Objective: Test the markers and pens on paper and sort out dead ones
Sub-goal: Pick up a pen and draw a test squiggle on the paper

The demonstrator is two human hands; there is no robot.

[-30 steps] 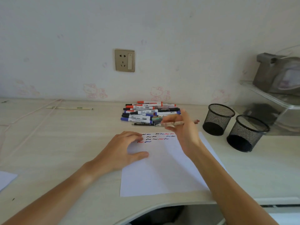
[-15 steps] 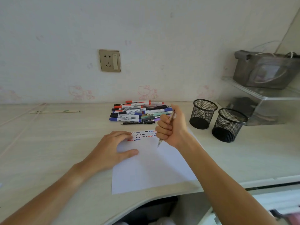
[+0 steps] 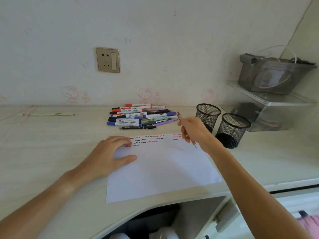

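A white sheet of paper point(image 3: 164, 169) lies on the desk, with rows of black, blue and red squiggles point(image 3: 148, 139) along its top edge. My left hand point(image 3: 110, 154) rests flat on the sheet's upper left part. My right hand point(image 3: 195, 131) grips a thin pen point(image 3: 179, 117) over the sheet's upper right corner, tip pointing down toward the paper, rear end up. Behind the paper lies a pile of markers and pens point(image 3: 138, 118) with red, black, blue and purple caps.
Two black mesh cups point(image 3: 208, 114) point(image 3: 232, 130) stand right of the paper, close to my right hand. A clear shelf point(image 3: 269, 99) with a grey basket point(image 3: 274, 73) is at the far right. The desk's curved front edge point(image 3: 155, 204) runs below the sheet.
My right hand has moved to the right with the pen, from the squiggle rows toward the sheet's right corner and the mesh cups. The left hand stays on the paper.
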